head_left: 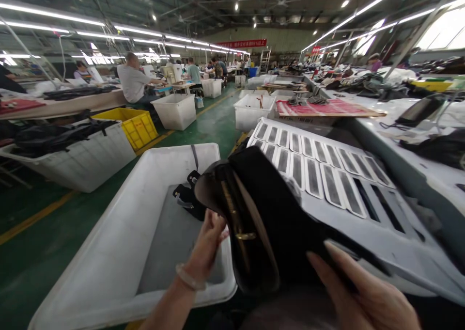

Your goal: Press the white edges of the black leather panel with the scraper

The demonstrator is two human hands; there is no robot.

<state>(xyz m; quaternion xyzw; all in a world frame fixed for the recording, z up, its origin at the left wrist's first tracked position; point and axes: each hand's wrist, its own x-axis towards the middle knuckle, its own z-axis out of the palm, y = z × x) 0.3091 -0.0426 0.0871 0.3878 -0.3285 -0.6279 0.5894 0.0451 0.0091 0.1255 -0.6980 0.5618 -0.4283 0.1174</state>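
Standing at the far left, a pale bin brims with black material, and a yellow crate sits just beside it. Next, farther off, a person in a light shirt sits at a bench, with a white bin on the green floor to the right. On the near left stands a large white tub; small black pieces lie inside, towards its far right, and a dark strap hangs over the far rim. Above the tub's right side, the left hand, a pale band at its wrist, has its fingers curled closed on the left edge of a black bag piece. That piece is tilted across the near middle, a gold zip running along its left part. Behind it to the right, a white board carries two rows of white-edged grey strips, with a red-patterned sheet farther away. Near right, the right hand, slightly blurred, pinches the piece's right end between thumb and fingers. Dark items lie on the far-right worktop.
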